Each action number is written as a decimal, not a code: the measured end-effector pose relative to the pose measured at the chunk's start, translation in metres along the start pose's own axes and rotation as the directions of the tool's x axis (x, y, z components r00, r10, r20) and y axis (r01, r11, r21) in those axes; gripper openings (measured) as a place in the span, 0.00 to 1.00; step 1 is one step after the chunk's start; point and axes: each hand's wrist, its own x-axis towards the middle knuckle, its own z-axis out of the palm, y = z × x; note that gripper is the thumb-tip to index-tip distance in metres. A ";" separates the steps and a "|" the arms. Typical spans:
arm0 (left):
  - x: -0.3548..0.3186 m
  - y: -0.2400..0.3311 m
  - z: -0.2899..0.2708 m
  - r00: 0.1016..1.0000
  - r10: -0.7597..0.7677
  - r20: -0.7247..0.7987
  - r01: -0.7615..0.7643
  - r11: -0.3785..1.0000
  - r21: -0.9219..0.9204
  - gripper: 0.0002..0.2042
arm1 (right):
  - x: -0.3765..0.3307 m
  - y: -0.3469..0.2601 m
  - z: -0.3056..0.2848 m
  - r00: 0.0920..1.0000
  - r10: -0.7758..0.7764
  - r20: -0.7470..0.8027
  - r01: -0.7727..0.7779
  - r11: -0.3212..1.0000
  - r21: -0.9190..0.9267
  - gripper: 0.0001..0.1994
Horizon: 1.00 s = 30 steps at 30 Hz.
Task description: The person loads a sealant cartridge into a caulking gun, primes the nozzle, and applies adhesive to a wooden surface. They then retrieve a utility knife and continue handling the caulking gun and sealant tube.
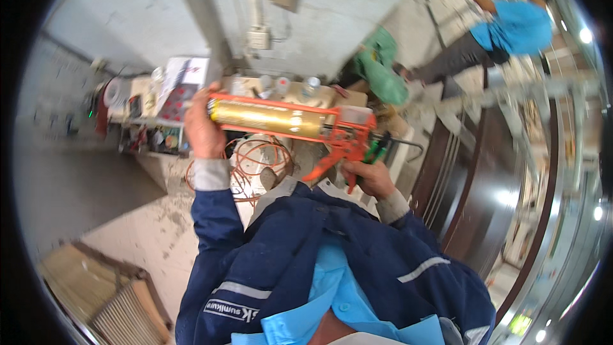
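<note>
An orange caulking gun (pixel 354 133) lies across the view in front of my chest, loaded with a gold sealant tube (pixel 268 117). My left hand (pixel 203 124) is closed round the front end of the gun, by the yellow tip of the tube. At the rear, my right hand (pixel 371 177) grips the orange handle below the trigger. A bent metal rod (pixel 405 144) sticks out behind the gun, near some green parts. My left fingers partly hide the front end.
A cluttered workbench (pixel 143 118) stands against the wall, with a clear jar (pixel 311 87) on it. An orange hose (pixel 255 153) coils on the floor. Dark brown panels (pixel 472 179) lean at right. Beyond a green sack (pixel 382 67), another person (pixel 504 32) in blue works. Cardboard (pixel 96 287) lies lower left.
</note>
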 end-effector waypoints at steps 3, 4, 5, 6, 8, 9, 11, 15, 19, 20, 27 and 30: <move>-0.005 0.001 -0.003 0.996 -0.086 -0.029 0.085 0.996 -0.039 0.17 | -0.009 0.007 0.005 1.000 -0.025 0.018 0.025 1.000 -0.012 0.22; -0.009 0.000 -0.002 0.995 -0.102 0.007 0.103 0.990 -0.096 0.16 | -0.012 0.010 0.006 1.000 -0.001 -0.025 0.001 1.000 -0.001 0.23; -0.014 0.000 0.000 0.990 -0.125 0.066 0.137 0.962 -0.237 0.16 | -0.015 0.011 0.008 0.999 0.005 -0.041 -0.004 1.000 0.011 0.25; -0.020 -0.001 0.002 0.980 -0.126 0.151 0.174 0.913 -0.370 0.16 | -0.017 0.013 0.007 0.998 -0.008 -0.061 0.010 1.000 0.027 0.26; -0.027 -0.012 0.014 0.954 -0.190 0.232 0.280 0.841 -0.463 0.19 | -0.018 0.020 0.004 0.997 -0.013 -0.074 0.014 1.000 0.016 0.24; -0.034 -0.027 0.024 0.948 -0.233 0.218 0.311 0.827 -0.468 0.19 | -0.017 0.026 -0.001 0.994 -0.035 -0.100 0.038 0.999 0.027 0.22; -0.052 -0.067 0.048 0.899 -0.372 0.233 0.434 0.834 -0.340 0.20 | -0.013 0.038 -0.018 0.993 -0.037 -0.113 0.036 0.999 -0.011 0.19; -0.076 -0.146 0.092 0.793 -0.598 0.118 0.609 0.776 -0.166 0.13 | -0.005 0.074 -0.072 0.989 -0.064 -0.136 -0.004 0.892 -0.452 0.16; -0.070 -0.197 0.130 0.883 -0.467 0.044 0.467 0.884 -0.006 0.12 | -0.010 0.102 -0.137 0.983 -0.112 -0.149 -0.010 0.766 -0.643 0.21; -0.067 -0.213 0.146 0.927 -0.373 0.037 0.372 0.928 0.035 0.13 | -0.013 0.104 -0.155 0.987 -0.053 -0.149 -0.055 0.768 -0.639 0.22; -0.041 -0.340 0.227 0.940 -0.334 0.064 0.107 0.469 0.877 0.31 | 0.016 0.100 -0.310 0.926 0.143 -0.349 -0.313 0.806 -0.502 0.18; -0.022 -0.403 0.235 0.914 -0.406 -0.015 0.052 0.080 0.995 0.41 | 0.031 0.105 -0.370 0.897 0.074 -0.435 -0.314 0.800 -0.511 0.18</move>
